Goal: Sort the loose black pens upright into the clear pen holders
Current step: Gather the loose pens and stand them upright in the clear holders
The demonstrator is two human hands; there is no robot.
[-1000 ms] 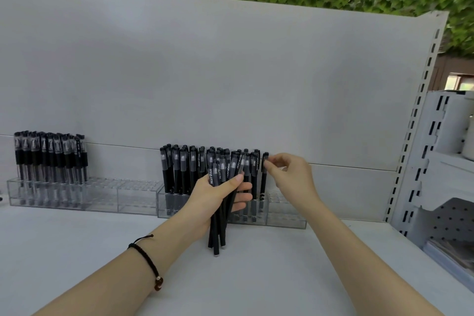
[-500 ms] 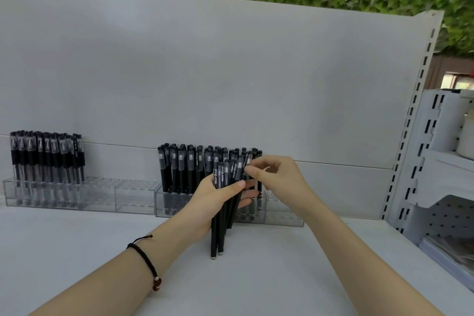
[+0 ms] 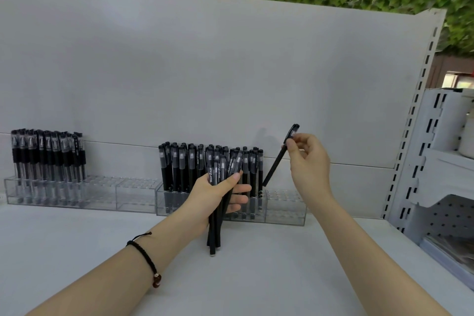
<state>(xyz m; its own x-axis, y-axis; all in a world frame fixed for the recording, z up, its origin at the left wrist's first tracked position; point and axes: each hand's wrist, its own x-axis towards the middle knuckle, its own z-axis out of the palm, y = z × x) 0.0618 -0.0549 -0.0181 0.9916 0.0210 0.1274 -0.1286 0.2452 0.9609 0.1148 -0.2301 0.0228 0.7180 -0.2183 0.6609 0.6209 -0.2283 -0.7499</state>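
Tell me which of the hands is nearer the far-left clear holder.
Left. The left hand, gripping a pen bundle, is to the right of the far-left holder; the right hand, pinching a single pen, is farther right, above the other holder's empty end.

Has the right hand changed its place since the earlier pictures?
Yes. The right hand moved right and up, away from the left hand, and now pinches one pen above the empty right end of the clear holder.
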